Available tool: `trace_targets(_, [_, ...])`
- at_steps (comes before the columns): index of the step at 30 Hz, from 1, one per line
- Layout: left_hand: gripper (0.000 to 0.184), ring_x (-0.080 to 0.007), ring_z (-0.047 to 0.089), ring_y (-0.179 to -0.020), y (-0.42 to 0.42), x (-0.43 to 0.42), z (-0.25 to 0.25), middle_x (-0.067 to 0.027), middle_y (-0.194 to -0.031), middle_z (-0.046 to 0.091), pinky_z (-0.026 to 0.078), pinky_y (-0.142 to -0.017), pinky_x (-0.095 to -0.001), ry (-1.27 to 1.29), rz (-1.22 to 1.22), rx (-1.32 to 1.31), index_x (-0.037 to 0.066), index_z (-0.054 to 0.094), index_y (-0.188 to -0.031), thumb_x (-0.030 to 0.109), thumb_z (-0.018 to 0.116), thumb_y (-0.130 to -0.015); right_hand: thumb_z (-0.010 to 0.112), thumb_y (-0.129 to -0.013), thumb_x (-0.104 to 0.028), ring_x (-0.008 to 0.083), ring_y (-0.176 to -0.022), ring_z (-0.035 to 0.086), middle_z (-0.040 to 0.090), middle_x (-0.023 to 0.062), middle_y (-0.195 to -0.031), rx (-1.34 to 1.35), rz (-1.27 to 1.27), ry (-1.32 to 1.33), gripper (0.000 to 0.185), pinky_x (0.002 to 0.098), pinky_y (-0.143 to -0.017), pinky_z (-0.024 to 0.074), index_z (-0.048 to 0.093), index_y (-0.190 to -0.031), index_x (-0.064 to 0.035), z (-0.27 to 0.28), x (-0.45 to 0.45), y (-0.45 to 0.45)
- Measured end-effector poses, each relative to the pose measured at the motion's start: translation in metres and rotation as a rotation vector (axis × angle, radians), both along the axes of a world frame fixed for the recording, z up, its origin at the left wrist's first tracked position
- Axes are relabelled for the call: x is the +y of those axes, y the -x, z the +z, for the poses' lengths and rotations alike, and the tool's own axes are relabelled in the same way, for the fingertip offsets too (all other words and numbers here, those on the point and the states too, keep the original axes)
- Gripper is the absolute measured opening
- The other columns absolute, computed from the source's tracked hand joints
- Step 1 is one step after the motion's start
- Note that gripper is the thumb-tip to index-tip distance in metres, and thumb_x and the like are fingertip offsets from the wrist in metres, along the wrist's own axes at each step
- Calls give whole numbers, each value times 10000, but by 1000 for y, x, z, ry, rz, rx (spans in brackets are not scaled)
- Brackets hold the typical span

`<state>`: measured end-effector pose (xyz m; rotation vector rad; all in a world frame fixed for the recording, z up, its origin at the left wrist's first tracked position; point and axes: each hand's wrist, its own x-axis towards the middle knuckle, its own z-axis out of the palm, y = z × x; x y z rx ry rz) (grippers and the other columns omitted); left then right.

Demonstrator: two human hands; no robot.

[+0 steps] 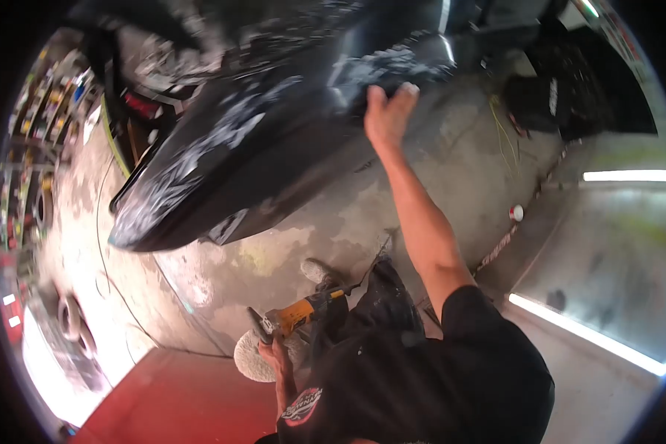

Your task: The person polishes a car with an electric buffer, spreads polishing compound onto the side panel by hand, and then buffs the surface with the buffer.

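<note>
A black car body panel (pixel 263 159), glossy and smeared with white streaks, spans the upper middle. My right hand (pixel 390 117) reaches out to its near side, thumb and fingers apart; the fingertips are blurred, and whether they touch the panel is unclear. Down by my legs, my left hand (pixel 275 355) is closed around the black handle at the front of a yellow and black power polisher (pixel 297 314). A round, pale fluffy pad (pixel 255 359) sits under the polisher's head, turned toward the floor.
A dark cord (pixel 100 222) runs over the stained concrete floor (pixel 274 255). Cluttered shelves (pixel 41 111) and tires (pixel 70 318) stand at left. A red surface (pixel 170 399) lies behind me. Bright light strips (pixel 588 334) and a small red-and-white container (pixel 516 213) are at right.
</note>
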<state>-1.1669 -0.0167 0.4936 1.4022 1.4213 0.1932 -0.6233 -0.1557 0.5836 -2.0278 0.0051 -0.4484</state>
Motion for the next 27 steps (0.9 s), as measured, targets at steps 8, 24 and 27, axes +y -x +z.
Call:
trace_targets(8, [228,-121,421,-431,-14,-44,11,-42,-647,517,301,-392,-310,-219,-246,8,7,613,-994,192,647,-866,544,-929,-580,517,-1396,286,286,309,-1514,60,602,473,834,583,-1153,251,356,-1475,22,-18,-140,147])
trace_targets(24, [244,-146,551,-461,-199,-337,124,-66,-641,608,395,-401,-316,-535,-575,621,23,664,-902,266,661,-913,566,-932,-528,370,-1170,600,579,207,-1310,1092,-102,870,630,477,-952,498,555,-1341,-49,-392,-966,196])
trace_targets(27, [255,-228,632,-632,-219,-357,101,-82,-870,641,497,-551,-375,-752,-944,824,140,673,-1052,269,691,-832,614,-891,-556,396,-1173,595,568,224,-1314,1094,-239,790,740,496,-952,501,488,-1378,-13,-468,-1047,206])
